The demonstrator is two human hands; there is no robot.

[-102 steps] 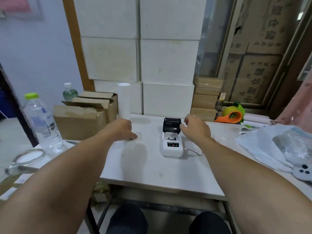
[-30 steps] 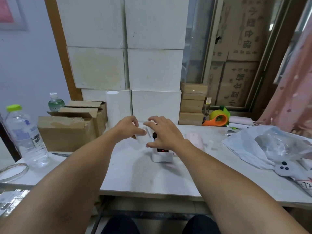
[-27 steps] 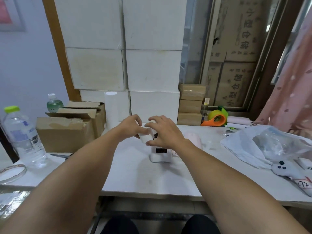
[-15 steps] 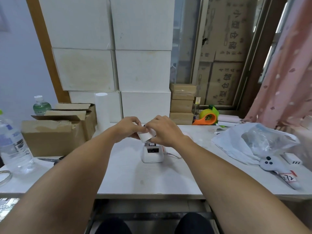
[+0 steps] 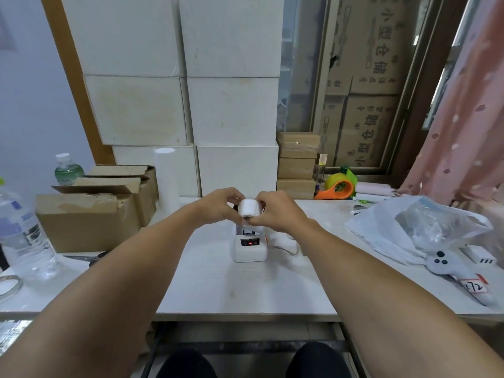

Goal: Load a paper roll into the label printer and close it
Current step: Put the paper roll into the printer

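A small white paper roll is held in the air between both hands, just above the label printer. My left hand pinches its left side and my right hand pinches its right side and lower edge. The printer is a small white box with a dark panel and a red light, standing on the white table. Its lid end is hidden behind my hands. A cable leaves its right side.
Open cardboard boxes and a water bottle stand at the left. A tall white tube stands behind. A plastic bag, a white handheld device and an orange tape dispenser lie at the right.
Both hands came together over the printer. The paper roll, taken up by my left hand, is now held by both hands and raised slightly above the printer.
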